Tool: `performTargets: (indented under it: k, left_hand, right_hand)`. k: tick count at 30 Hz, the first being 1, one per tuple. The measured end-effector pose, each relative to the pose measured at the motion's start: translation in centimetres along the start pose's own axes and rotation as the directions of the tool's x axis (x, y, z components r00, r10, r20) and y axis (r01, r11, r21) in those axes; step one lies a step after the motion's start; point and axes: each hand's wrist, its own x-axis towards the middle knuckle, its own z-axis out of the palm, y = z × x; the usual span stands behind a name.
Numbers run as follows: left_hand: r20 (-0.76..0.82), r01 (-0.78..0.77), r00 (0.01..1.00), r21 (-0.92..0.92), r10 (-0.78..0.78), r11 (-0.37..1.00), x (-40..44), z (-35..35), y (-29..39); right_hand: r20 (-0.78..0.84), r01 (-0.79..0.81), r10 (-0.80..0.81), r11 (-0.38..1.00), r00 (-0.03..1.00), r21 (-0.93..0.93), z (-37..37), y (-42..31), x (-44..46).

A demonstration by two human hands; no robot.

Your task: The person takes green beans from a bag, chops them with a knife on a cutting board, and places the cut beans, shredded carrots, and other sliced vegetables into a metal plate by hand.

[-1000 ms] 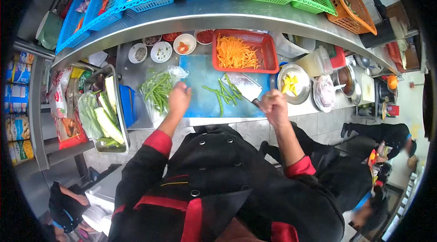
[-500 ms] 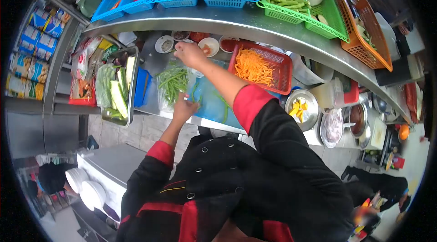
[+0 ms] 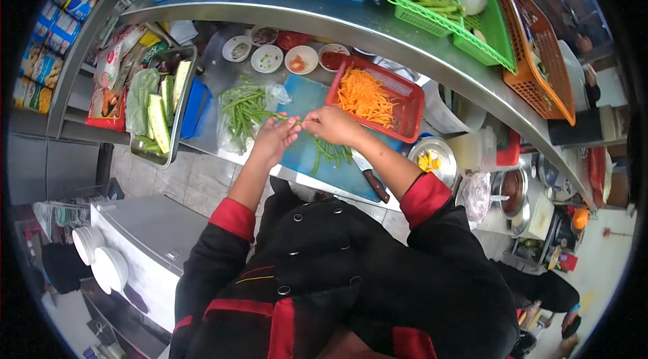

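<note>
Over the blue cutting board (image 3: pixel 291 158), my left hand (image 3: pixel 273 139) pinches a green bean (image 3: pixel 277 116) between thumb and fingers. My right hand (image 3: pixel 331 124) meets it fingertip to fingertip, closed at the bean's end; the fingers partly hide the bean. Left of the board, a pile of green beans (image 3: pixel 241 110) lies on a clear plastic bag (image 3: pixel 228 139). More beans (image 3: pixel 329 151) rest on the board below my right hand. A knife with a brown handle (image 3: pixel 375 183) lies at the board's right side, partly covered by my right forearm.
A red basket (image 3: pixel 414 112) holds shredded carrot (image 3: pixel 364 97). Small bowls (image 3: pixel 267 59) stand behind the board. At left is a metal tray (image 3: pixel 183 106) of cut vegetables. A steel shelf (image 3: pixel 290 16) with baskets overhangs the counter. A metal bowl (image 3: pixel 442 156) stands right.
My right hand has come down from the small bowls to meet my left hand over the board. A small white bowl and the knife now show. The view has shifted slightly.
</note>
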Motion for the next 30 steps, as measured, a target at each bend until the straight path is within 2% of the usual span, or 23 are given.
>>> performTargets:
  k: [1,3,4,5,6,7,8,9,10,12,13,14,15,19,20,22,24,25,26,27,28,29,30]
  left_hand:
    - [0.005,0.088,0.996,0.087,-0.089,0.992,-0.1,0.6,0.2]
    - [0.012,0.181,0.982,0.183,-0.186,0.966,-1.6,2.9,1.5]
    - [0.007,0.236,0.958,0.549,-0.287,0.801,-3.5,5.6,3.5]
    - [-0.035,0.235,0.928,0.828,-0.372,0.509,-4.6,7.1,4.2]
    - [0.134,-0.070,0.986,0.874,-0.100,0.481,-4.7,6.9,3.1]
    - [0.136,-0.070,0.985,0.874,-0.103,0.482,-4.2,6.8,2.6]
    - [0.381,-0.407,0.899,0.909,0.218,0.089,-3.2,7.0,2.4]
    - [0.664,-0.542,0.643,0.746,0.382,-0.386,-2.4,7.5,2.7]
    - [0.666,-0.544,0.639,0.745,0.385,-0.386,-1.4,7.4,2.7]
    - [0.747,-0.744,0.578,0.648,0.329,-0.165,0.2,7.5,3.1]
    - [0.746,-0.743,0.581,0.649,0.325,-0.162,0.2,7.6,3.3]
    - [0.499,-0.557,0.830,0.769,0.251,0.314,0.1,7.5,3.6]
    - [0.256,-0.204,0.966,0.693,0.028,0.692,0.0,7.8,4.1]
    - [0.115,-0.167,0.986,0.561,0.123,0.811,4.5,2.5,0.7]
    - [0.126,-0.137,0.989,0.578,0.077,0.805,5.0,2.1,-0.4]
    - [0.140,-0.105,0.990,0.595,0.026,0.797,5.6,1.8,-2.0]
    - [0.042,-0.045,0.999,0.770,0.020,0.636,6.0,1.5,-3.3]
    - [0.044,-0.045,0.999,0.767,0.018,0.640,6.1,0.1,-4.0]
    - [0.179,-0.237,0.948,0.949,0.264,0.208,5.7,-2.2,-4.1]
    - [0.397,-0.292,0.824,0.909,0.403,-0.297,5.3,-4.3,-4.1]
    - [0.401,-0.296,0.825,0.907,0.399,-0.300,4.9,-5.9,-3.9]
    - [0.334,-0.229,0.908,0.902,0.254,-0.365,4.4,-7.5,-3.8]
    - [0.243,-0.172,0.964,0.883,0.111,-0.436,4.0,-8.4,-3.8]
  right_hand:
    - [-0.010,-0.011,0.011,1.000,1.000,0.003,-0.4,0.1,-0.5]
    - [-0.090,0.041,-0.080,0.928,0.993,-0.369,-1.3,0.2,-1.4]
    - [-0.100,0.028,-0.070,0.929,0.993,-0.370,-1.6,1.0,-1.5]
    - [-0.046,0.046,-0.077,0.879,0.996,-0.475,-1.8,2.1,-1.5]
    - [0.015,0.073,-0.079,0.818,0.997,-0.570,-2.1,1.8,-1.9]
    - [0.015,0.070,-0.076,0.819,0.997,-0.569,-2.3,1.5,-2.5]
    - [0.030,0.110,-0.111,0.831,0.993,-0.545,-2.6,1.1,-3.1]
    - [0.043,0.150,-0.149,0.839,0.988,-0.523,-3.1,0.4,-3.6]
    - [0.042,0.149,-0.150,0.837,0.988,-0.527,-3.5,0.4,-3.9]
    - [-0.165,0.279,-0.377,0.860,0.911,-0.428,-4.2,0.6,-4.7]
    - [-0.166,0.276,-0.373,0.863,0.913,-0.423,-4.0,1.1,-5.1]
    - [-0.366,0.196,-0.161,0.979,0.916,0.060,-3.7,1.7,-5.4]
    - [-0.434,0.148,0.121,0.831,0.893,0.536,-3.7,2.2,-5.7]
    - [-0.515,0.135,0.240,0.798,0.823,0.587,-3.6,3.8,-11.1]
    - [-0.514,0.134,0.241,0.798,0.823,0.588,-2.9,4.4,-12.3]
    - [-0.371,-0.029,0.343,0.767,0.863,0.642,-0.8,5.7,-14.3]
    - [-0.327,-0.088,0.408,0.729,0.852,0.679,1.0,7.0,-15.3]
    - [-0.281,-0.139,0.460,0.689,0.842,0.711,1.6,7.4,-15.5]
    - [-0.266,-0.137,0.454,0.680,0.851,0.720,2.4,7.8,-15.7]
    - [-0.268,-0.137,0.455,0.679,0.849,0.721,3.0,7.3,-15.4]
    - [-0.204,-0.178,0.480,0.636,0.853,0.751,3.8,6.7,-14.7]
    - [-0.137,-0.222,0.503,0.588,0.853,0.778,4.8,6.0,-13.9]
    - [-0.129,-0.264,0.482,0.663,0.867,0.700,6.1,5.8,-12.7]
